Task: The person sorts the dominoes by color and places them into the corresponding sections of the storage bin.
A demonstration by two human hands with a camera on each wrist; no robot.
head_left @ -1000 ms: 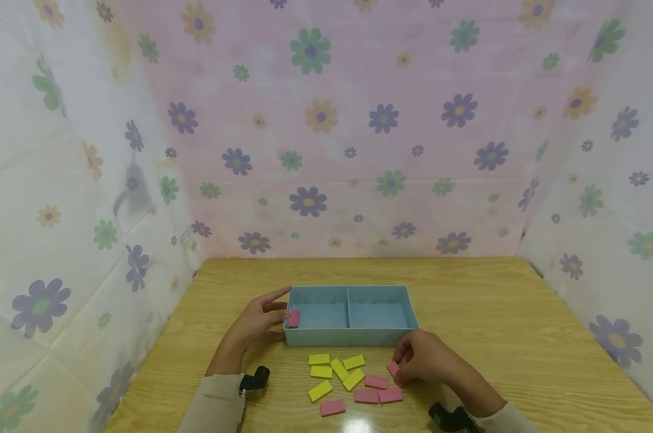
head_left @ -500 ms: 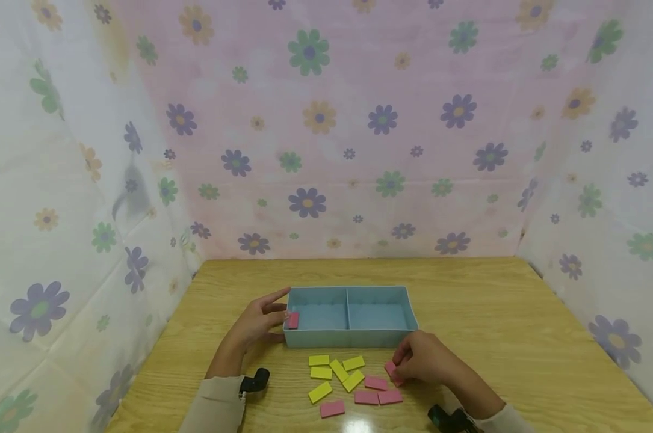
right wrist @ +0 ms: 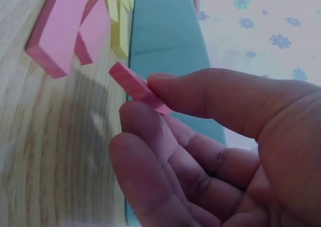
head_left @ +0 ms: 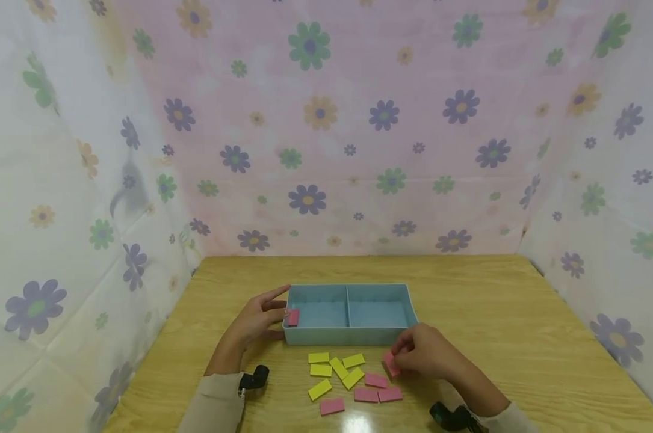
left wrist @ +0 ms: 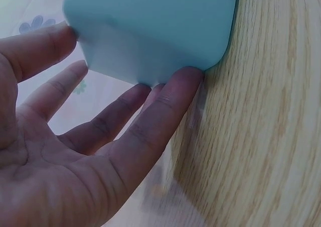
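Observation:
Between thumb and fingers my right hand (head_left: 428,355) pinches a pink rectangular block (right wrist: 135,86), tilted and raised off the table beside the box's front right corner. My left hand (head_left: 253,320) rests its spread fingertips against the left end of a light blue two-compartment box (head_left: 350,337); the left wrist view shows these fingertips (left wrist: 188,79) on the outer wall. One pink block (head_left: 294,317) is in the left compartment, against its left side. In front of the box lie several yellow blocks (head_left: 320,370) and several more pink blocks (head_left: 366,395).
The wood-grain table (head_left: 467,288) carries everything. A flowered cloth (head_left: 348,132) hangs behind it and on both sides. Black wrist-worn cameras, such as the left one (head_left: 257,377), sit below each hand.
My right hand has lifted the pink block slightly up from the table, toward the box. My left hand has stayed at the box's left end.

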